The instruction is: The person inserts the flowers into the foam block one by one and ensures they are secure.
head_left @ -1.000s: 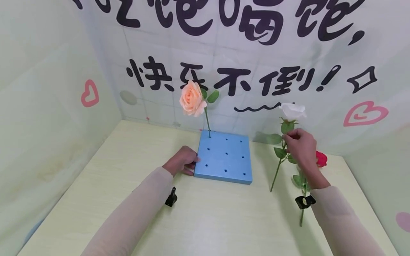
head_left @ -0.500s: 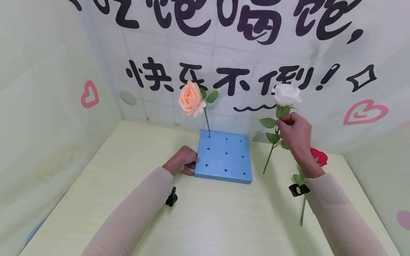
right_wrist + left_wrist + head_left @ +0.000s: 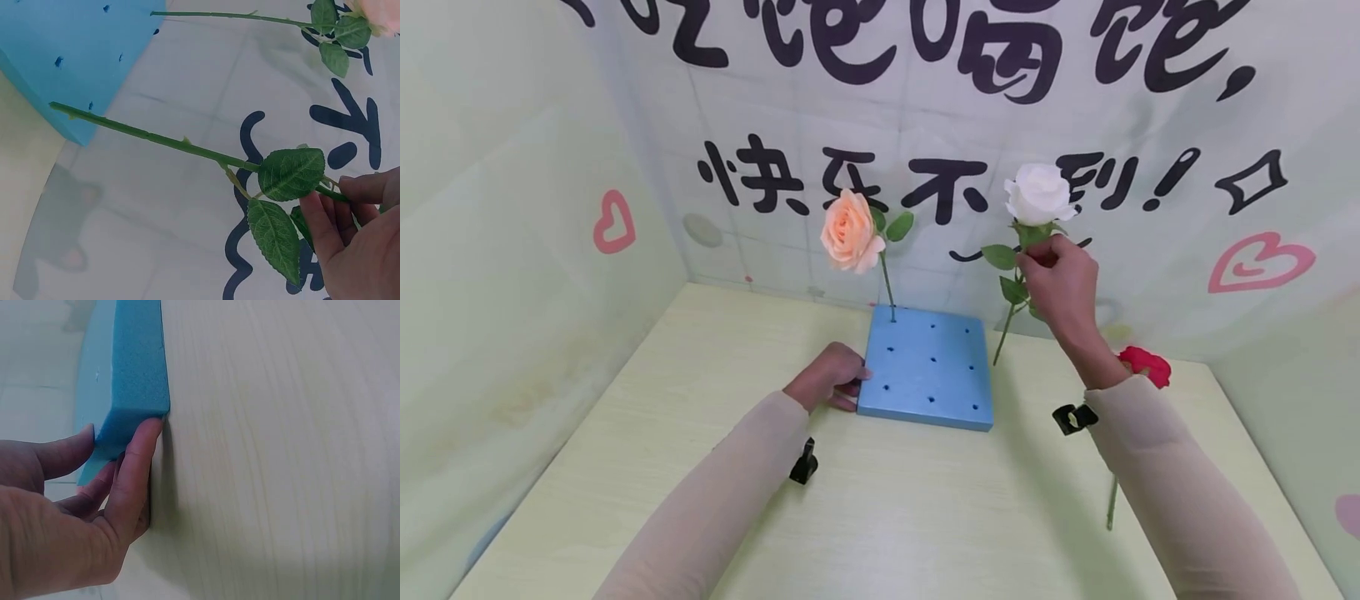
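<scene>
Right of the blue block (image 3: 916, 372), the right hand (image 3: 1063, 282) pinches a white rose (image 3: 1039, 195); the left hand (image 3: 835, 373) grips the block's left edge. 1 peach rose (image 3: 850, 232) stands in its back-left hole.

- At the back, a pale grey-white sheet wall (image 3: 910, 117) with faint grid lines.
- Printed across it, large black hand-lettered Chinese characters (image 3: 853, 77) above a row of smaller black Chinese characters (image 3: 946, 168).
- Below that row, a thin wavy black line (image 3: 966, 256), partly covered.
- On the left, a pale green-white side wall (image 3: 512, 167) bearing a pinkish-red heart outline (image 3: 601, 236).
- On the right, a pale green side wall (image 3: 1285, 400).
- Underneath, a pale yellow-green wood-grain tabletop (image 3: 880, 500), softly lit, faintly shadowed.
</scene>
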`<move>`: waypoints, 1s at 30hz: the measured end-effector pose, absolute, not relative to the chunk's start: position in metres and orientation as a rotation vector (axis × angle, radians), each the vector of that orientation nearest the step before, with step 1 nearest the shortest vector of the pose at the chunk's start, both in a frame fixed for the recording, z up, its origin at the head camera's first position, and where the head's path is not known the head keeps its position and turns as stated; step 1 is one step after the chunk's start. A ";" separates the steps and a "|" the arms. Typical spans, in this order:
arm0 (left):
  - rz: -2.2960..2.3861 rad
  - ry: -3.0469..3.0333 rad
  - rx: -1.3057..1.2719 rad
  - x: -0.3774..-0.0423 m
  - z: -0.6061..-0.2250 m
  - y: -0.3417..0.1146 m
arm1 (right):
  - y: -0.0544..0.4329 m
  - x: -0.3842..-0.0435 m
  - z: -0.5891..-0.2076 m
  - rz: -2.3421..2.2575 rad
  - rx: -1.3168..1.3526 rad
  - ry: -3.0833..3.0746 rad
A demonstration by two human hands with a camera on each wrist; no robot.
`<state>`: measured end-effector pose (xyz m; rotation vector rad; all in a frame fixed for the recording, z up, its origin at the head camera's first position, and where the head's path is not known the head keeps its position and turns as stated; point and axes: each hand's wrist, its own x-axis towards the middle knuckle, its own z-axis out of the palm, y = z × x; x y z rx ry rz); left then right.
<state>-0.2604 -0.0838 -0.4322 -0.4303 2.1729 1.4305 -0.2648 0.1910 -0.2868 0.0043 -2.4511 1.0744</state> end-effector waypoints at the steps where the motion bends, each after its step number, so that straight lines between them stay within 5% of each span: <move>1: 1.428 2.176 -0.431 -0.261 -0.432 -0.083 | 0.189 -0.266 -0.287 1.069 0.012 -2.444; 30: 1.416 2.171 -0.436 -0.261 -0.432 -0.084 | 0.148 -0.300 -0.298 1.256 0.010 -2.357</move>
